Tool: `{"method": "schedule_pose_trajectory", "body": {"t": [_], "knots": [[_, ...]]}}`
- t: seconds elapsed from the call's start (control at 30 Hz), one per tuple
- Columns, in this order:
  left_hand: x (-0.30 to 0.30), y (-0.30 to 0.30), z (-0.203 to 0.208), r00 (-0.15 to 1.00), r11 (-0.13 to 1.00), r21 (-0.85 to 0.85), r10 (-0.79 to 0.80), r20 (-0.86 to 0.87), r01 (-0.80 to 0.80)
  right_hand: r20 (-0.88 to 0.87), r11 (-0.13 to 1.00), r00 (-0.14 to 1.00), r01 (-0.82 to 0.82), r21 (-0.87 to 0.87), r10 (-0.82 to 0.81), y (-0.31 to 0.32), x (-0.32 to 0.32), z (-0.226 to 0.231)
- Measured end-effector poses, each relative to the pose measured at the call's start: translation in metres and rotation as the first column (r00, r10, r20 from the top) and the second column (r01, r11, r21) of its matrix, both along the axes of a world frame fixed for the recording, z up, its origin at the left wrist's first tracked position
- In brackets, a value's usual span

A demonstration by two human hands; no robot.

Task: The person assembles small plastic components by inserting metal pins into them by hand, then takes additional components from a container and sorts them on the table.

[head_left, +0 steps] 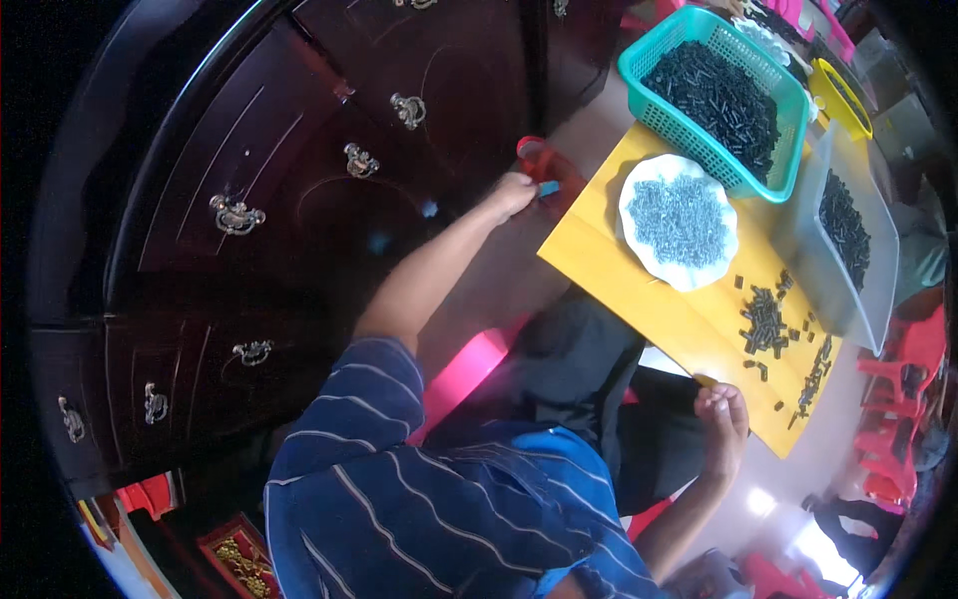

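My left hand (514, 196) is stretched out beside the dark cabinet, its fingers closed round a small blue piece (548, 188) whose kind I cannot tell. Just past it is a blurred red object (544, 160). My right hand (721, 411) is closed at the near edge of the yellow board (609, 240); what its fingers pinch, if anything, is unclear. On the board stand a white scalloped plate (631, 212) heaped with small clear or silvery pieces and, toward the right, a loose pile of short black cylinders (764, 324). A row of small dark parts (813, 379) lies along the right edge.
A green basket (644, 100) full of black pieces stands at the board's far end. Right of it is a translucent bin (873, 299) with more black pieces. A dark cabinet (299, 200) with metal handles fills the left. Red stools (903, 369) stand at the right.
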State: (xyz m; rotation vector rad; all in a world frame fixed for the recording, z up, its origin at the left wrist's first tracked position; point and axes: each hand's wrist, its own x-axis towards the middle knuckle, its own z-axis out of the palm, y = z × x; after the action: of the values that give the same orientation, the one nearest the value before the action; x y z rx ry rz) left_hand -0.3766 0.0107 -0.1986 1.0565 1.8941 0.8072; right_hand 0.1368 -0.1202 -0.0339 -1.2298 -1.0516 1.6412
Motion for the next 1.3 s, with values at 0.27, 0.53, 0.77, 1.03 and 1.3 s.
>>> {"method": "schedule_pose_trajectory", "body": {"t": [0.27,0.53,0.77,1.03,1.3], "knots": [[-0.020,0.056,-0.010,0.898,0.996,-0.086,-0.021,-0.439,-0.019,-0.113,0.999,0.993,0.013,-0.036,-0.017,0.004,0.008,-0.009],[-0.038,0.068,-0.032,0.699,0.992,-0.085,-0.123,-0.704,0.089,-0.056,0.999,0.998,-0.016,-0.034,0.014,0.013,0.018,-0.015],[-0.056,0.112,-0.087,0.572,0.889,-0.359,-0.458,-0.681,0.285,-0.047,0.990,0.993,0.108,-0.086,-0.113,0.013,-0.003,-0.006],[-0.063,0.106,-0.109,0.597,0.925,-0.367,-0.351,-0.721,0.100,-0.025,0.985,0.988,0.150,-0.086,-0.153,0.011,-0.008,0.001],[-0.095,0.042,-0.090,0.699,0.921,-0.294,-0.034,-0.715,-0.256,0.093,0.991,0.991,0.102,-0.085,-0.094,0.008,0.002,-0.006]]}}
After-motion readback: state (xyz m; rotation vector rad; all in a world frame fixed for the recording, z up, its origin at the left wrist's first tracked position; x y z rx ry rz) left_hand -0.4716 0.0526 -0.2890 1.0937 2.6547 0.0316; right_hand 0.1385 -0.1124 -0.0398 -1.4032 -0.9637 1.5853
